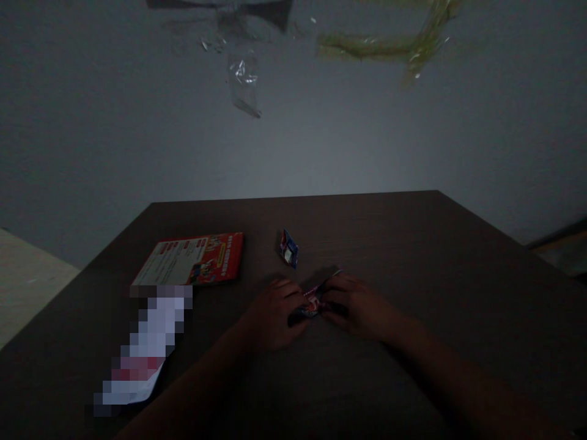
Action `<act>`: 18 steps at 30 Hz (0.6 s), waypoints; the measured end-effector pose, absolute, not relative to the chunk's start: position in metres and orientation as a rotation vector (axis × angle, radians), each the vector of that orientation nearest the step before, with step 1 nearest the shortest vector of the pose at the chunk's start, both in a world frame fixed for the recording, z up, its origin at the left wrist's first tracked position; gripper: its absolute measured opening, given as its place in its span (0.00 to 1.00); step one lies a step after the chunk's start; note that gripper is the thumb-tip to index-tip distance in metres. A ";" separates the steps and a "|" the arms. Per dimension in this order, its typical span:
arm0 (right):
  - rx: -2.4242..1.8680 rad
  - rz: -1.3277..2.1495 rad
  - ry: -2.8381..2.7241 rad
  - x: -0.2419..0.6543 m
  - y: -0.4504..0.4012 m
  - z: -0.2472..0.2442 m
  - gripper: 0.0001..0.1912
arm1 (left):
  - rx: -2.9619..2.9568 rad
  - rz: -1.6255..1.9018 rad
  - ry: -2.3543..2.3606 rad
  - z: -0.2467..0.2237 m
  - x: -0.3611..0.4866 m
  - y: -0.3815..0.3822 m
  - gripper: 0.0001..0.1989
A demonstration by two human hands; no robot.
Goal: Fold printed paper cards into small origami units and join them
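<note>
Dark table [413, 244] under everything. Toward its left side, a flat red-and-white printed pack [217, 260], clear of the work. Near mid-table, left hand [275, 311] and right hand [362, 305], each grip pinching one crumpled-looking printed piece [313, 304] between them, partly hidden by fingers. Probably best to steady with one side, work gently with the other, avoiding tears. Just beyond, a smaller folded piece [288, 249], untouched.

Head camera, worn by me; single view. Faces forward and down across the table [367, 226] to the wall [348, 134]. Near range: my left hand [275, 311] and right hand [362, 305] sit below mid-frame, forearms [197, 376] rising from the bottom edge; wall fills the upper part.
</note>
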State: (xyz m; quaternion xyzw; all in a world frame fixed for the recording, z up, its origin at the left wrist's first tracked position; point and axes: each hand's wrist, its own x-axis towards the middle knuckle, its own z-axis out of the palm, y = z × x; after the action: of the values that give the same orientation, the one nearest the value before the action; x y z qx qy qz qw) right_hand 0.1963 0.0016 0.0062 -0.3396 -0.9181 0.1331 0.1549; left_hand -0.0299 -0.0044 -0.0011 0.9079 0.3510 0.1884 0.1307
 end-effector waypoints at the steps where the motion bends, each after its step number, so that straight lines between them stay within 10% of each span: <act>1: -0.968 0.387 -2.629 0.196 0.002 0.006 0.08 | 2.633 0.549 1.017 -0.001 -0.030 -0.004 0.13; 18: -0.849 0.468 -2.578 0.187 -0.002 0.002 0.11 | 2.646 0.567 0.988 -0.005 -0.028 -0.003 0.08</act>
State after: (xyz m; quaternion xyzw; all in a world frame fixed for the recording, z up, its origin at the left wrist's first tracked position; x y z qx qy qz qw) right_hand 0.1866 -0.0021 0.0019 -0.3024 -0.9185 0.1667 0.1924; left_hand -0.0283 -0.0031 -0.0054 0.9108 0.3399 0.1950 0.1300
